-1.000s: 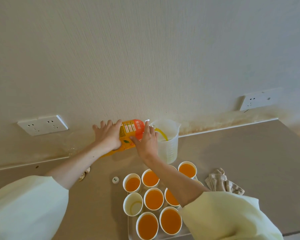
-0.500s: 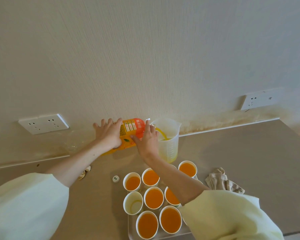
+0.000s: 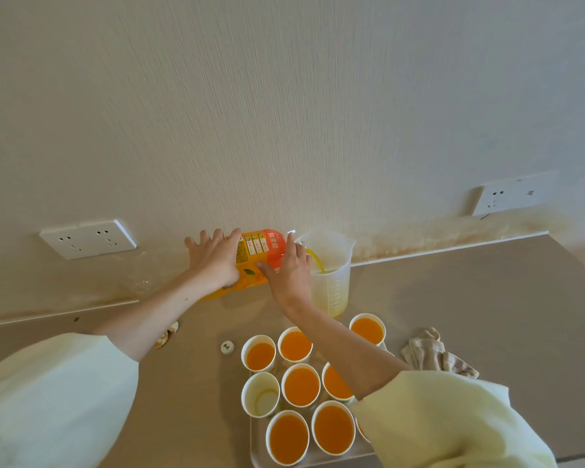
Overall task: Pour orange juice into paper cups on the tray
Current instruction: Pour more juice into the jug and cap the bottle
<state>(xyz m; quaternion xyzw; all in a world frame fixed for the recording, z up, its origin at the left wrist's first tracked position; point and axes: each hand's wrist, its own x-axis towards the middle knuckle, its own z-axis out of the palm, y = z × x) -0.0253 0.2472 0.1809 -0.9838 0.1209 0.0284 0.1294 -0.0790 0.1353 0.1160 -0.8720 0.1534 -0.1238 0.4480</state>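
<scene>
Head camera, from where I stand behind the person: the orange plastic juice bottle (image 3: pixel 257 258) is tipped on its side above the bench (image 3: pixel 470 298), close against the wall, its neck over the rim of a translucent plastic measuring jug (image 3: pixel 331 275). A thin stream of orange juice (image 3: pixel 316 260) curves from the neck into the jug, which has a shallow yellow layer at the bottom. The bottle's label carries white Chinese characters that look like 鲜果橙, beside a panel of small print too fine to read.

Both hands have it. The left hand (image 3: pixel 213 261) lies over the base end, its grip wrapped across the top with the fingers spread. The right hand (image 3: pixel 289 271) takes the shoulder end, thumb on the near side and forefinger raised, its grip closed round the bottle.

Nearer the person, white paper cups (image 3: pixel 301 385) stand in rows on a pale tray (image 3: pixel 255 457); seven show orange juice close to the brim, and one nearly empty cup (image 3: pixel 260 395) holds only a thin ring. The right forearm crosses above them.

Left of the tray lies a small white bottle cap (image 3: pixel 227 347) with a green mark like an M. A crumpled beige cloth (image 3: pixel 436 356) lies right of it. Two white wall sockets (image 3: pixel 88 238) sit above the bench.
</scene>
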